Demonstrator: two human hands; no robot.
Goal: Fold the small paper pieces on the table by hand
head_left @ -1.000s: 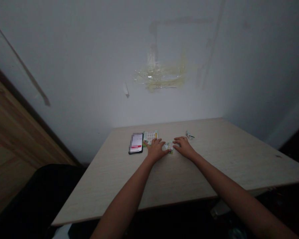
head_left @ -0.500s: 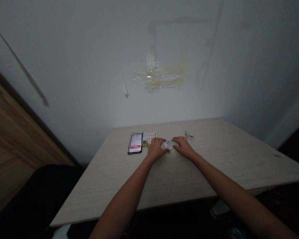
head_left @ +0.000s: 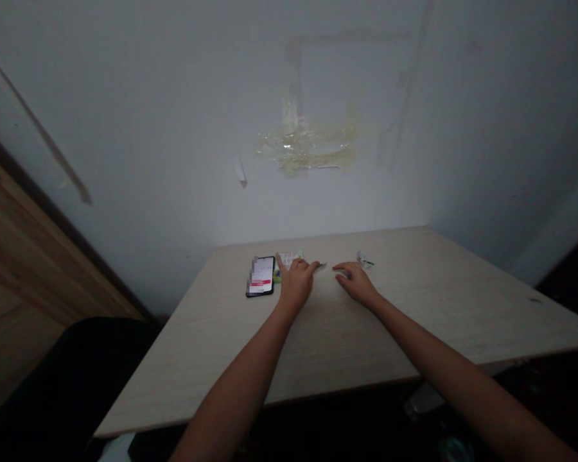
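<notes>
While flat on a laminate table [head_left: 414,308], open and gripless: left hand [head_left: 296,285] touching printed card [head_left: 289,259] beside smartphone [head_left: 261,276], right hand [head_left: 356,283] near small wrapper [head_left: 365,260].

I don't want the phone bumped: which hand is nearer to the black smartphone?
Left. The left hand lies just right of the smartphone, with a small gap between them; the right hand rests farther right, beyond the left hand.
</notes>
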